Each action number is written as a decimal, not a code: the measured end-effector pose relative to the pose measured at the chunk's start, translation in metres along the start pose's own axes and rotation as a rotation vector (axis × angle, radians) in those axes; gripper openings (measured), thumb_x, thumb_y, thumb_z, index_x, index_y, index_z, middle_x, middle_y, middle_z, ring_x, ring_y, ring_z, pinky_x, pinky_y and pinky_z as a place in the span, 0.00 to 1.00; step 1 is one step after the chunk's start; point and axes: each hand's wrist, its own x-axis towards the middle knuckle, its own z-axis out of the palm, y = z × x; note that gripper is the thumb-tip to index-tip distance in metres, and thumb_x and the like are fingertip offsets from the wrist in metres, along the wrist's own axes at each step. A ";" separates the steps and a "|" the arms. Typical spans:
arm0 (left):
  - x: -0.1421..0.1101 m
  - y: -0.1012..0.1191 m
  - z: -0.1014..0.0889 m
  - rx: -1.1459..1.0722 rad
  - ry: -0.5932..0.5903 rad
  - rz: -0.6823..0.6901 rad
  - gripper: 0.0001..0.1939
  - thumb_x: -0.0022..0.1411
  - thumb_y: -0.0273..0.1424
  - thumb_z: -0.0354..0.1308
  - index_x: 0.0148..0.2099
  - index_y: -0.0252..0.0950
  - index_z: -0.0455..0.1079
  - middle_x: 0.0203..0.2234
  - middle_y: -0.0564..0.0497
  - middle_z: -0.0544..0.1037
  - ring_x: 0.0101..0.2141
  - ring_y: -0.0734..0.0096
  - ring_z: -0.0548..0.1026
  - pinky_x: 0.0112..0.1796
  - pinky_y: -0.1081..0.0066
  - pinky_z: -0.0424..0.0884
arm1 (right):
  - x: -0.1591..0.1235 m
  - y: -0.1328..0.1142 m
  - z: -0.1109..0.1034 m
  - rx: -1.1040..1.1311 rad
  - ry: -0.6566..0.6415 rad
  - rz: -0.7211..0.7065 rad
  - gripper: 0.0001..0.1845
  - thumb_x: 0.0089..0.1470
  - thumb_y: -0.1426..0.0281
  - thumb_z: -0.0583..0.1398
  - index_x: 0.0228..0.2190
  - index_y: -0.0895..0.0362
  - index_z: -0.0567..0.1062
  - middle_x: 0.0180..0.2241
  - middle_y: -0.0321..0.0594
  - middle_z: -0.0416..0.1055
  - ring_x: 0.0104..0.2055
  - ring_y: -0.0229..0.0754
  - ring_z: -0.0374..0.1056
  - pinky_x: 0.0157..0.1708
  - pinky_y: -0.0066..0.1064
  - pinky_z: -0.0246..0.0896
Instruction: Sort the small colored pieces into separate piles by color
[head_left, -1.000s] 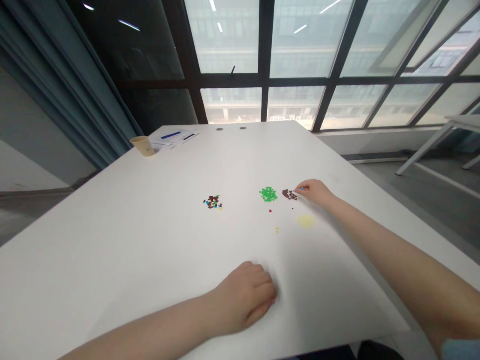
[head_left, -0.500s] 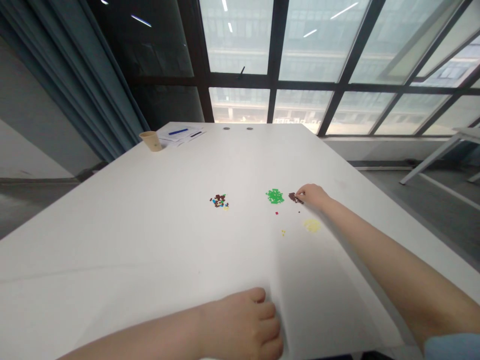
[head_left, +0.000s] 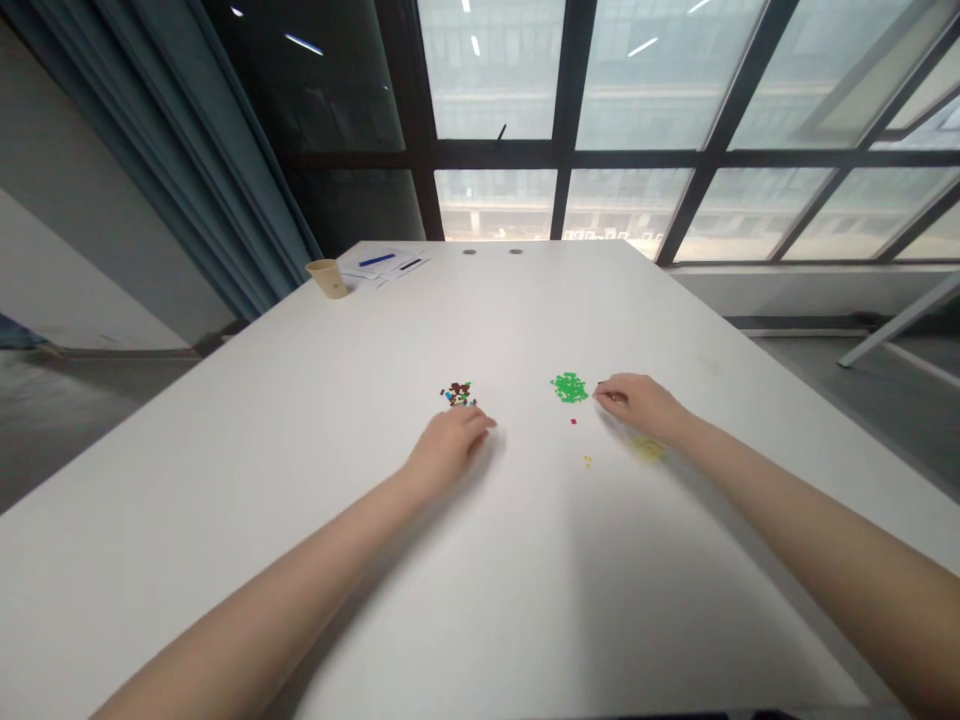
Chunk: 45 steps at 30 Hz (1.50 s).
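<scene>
My left hand point(head_left: 448, 446) hovers low over the white table point(head_left: 315, 420), just in front of a small mixed heap of brown, blue, green and yellow pieces point(head_left: 459, 391). Its fingers reach out to the right, slightly bent and apart, with nothing seen in them. At the right, my right hand point(head_left: 637, 402) has its fingertips drawn together over the dark brown pieces point(head_left: 617, 397), mostly hidden beneath it. Whatever the pinch holds is too small to make out. Left of those fingers lies a flat cluster of green pieces point(head_left: 569, 388), with one red piece point(head_left: 574, 421) below it.
Pale yellow pieces point(head_left: 649, 448) lie under my right wrist, and a few yellow bits point(head_left: 587, 461) sit to their left. A paper cup point(head_left: 328, 279), paper sheets point(head_left: 390, 262) and a blue pen point(head_left: 376, 260) are at the table's far left.
My left hand has moved from the near edge of the table forward to the mixed heap, its fist loosening. My right hand stays by the brown pieces. The whole view has shifted slightly.
</scene>
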 end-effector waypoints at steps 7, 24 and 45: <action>0.016 -0.059 0.022 0.059 0.000 -0.259 0.13 0.56 0.29 0.49 0.41 0.40 0.72 0.38 0.46 0.73 0.40 0.62 0.69 0.40 0.65 0.64 | -0.040 -0.082 0.009 0.073 -0.157 -0.438 0.12 0.54 0.72 0.51 0.27 0.57 0.73 0.26 0.40 0.68 0.32 0.39 0.62 0.33 0.30 0.54; 0.018 -0.045 0.021 -0.172 0.094 -0.365 0.06 0.54 0.26 0.48 0.33 0.35 0.66 0.30 0.48 0.71 0.31 0.70 0.69 0.34 0.69 0.66 | -0.056 -0.089 0.024 0.127 -0.201 -0.485 0.12 0.54 0.72 0.50 0.25 0.57 0.71 0.24 0.38 0.67 0.30 0.37 0.61 0.31 0.28 0.53; 0.005 0.087 0.006 -1.054 0.154 -0.130 0.08 0.56 0.23 0.53 0.31 0.36 0.55 0.33 0.51 0.65 0.33 0.78 0.66 0.37 0.73 0.64 | -0.068 -0.103 0.006 0.620 0.383 -0.208 0.06 0.50 0.71 0.58 0.32 0.54 0.74 0.28 0.38 0.69 0.32 0.38 0.64 0.33 0.31 0.59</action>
